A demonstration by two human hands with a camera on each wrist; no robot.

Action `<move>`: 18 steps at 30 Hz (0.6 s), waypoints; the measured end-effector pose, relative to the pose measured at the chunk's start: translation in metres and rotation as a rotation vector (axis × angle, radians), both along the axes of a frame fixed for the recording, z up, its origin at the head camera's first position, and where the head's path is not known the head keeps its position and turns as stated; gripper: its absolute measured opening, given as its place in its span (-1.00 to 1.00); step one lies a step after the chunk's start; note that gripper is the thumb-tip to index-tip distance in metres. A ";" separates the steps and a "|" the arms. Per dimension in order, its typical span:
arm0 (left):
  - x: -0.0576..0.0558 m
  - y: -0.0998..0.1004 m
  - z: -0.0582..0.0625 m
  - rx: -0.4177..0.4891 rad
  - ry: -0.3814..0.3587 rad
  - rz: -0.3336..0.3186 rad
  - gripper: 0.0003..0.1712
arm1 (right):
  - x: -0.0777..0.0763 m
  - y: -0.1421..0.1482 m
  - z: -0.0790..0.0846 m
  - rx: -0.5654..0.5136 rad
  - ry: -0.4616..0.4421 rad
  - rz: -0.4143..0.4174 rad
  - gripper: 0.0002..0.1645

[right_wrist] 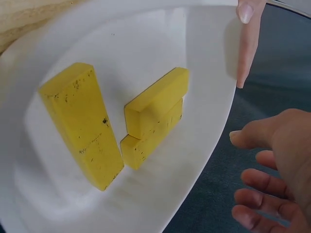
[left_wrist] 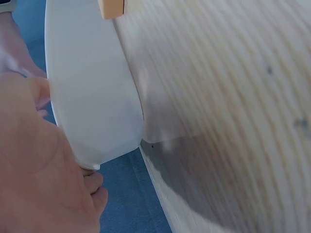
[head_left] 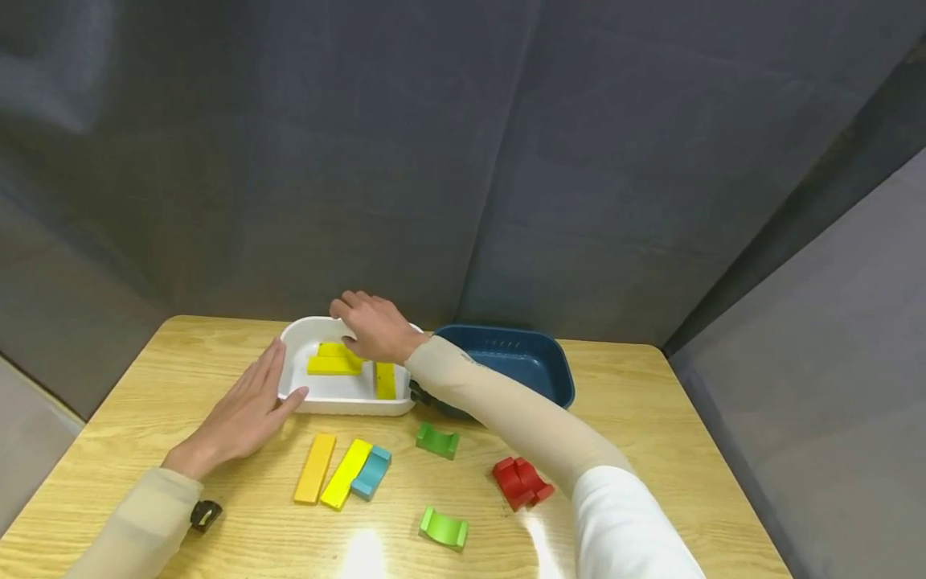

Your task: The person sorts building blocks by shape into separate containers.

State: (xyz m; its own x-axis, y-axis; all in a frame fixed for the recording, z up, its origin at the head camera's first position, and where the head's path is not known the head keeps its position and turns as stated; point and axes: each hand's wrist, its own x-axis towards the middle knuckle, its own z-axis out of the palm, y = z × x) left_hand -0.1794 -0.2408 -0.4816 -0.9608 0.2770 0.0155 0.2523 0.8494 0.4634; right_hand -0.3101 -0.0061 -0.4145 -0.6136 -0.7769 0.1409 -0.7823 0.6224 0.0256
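A white tray [head_left: 340, 389] holds several yellow blocks; in the right wrist view one thick yellow block [right_wrist: 85, 128] lies apart from two narrower ones [right_wrist: 158, 107] set side by side. My left hand [head_left: 242, 414] rests against the tray's left end, fingers straight and thumb near the front rim. The left wrist view shows its palm [left_wrist: 43, 165] beside the tray's outer wall [left_wrist: 92, 92]. Over the tray's back rim hovers my right hand [head_left: 379, 330]. Its fingers [right_wrist: 262, 182] are loosely curled, with nothing between them.
Behind my right forearm stands a dark blue tray [head_left: 557, 378]. On the wooden table in front lie an orange block [head_left: 315, 469], a yellow block [head_left: 346, 474], a blue curved block [head_left: 372, 473], two green curved blocks [head_left: 437, 441] and red curved pieces [head_left: 521, 482]. A dark curtain [head_left: 463, 161] hangs behind.
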 end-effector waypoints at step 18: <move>-0.004 -0.002 -0.001 -0.001 -0.005 0.006 0.12 | 0.020 0.018 0.011 -0.034 -0.028 -0.006 -0.52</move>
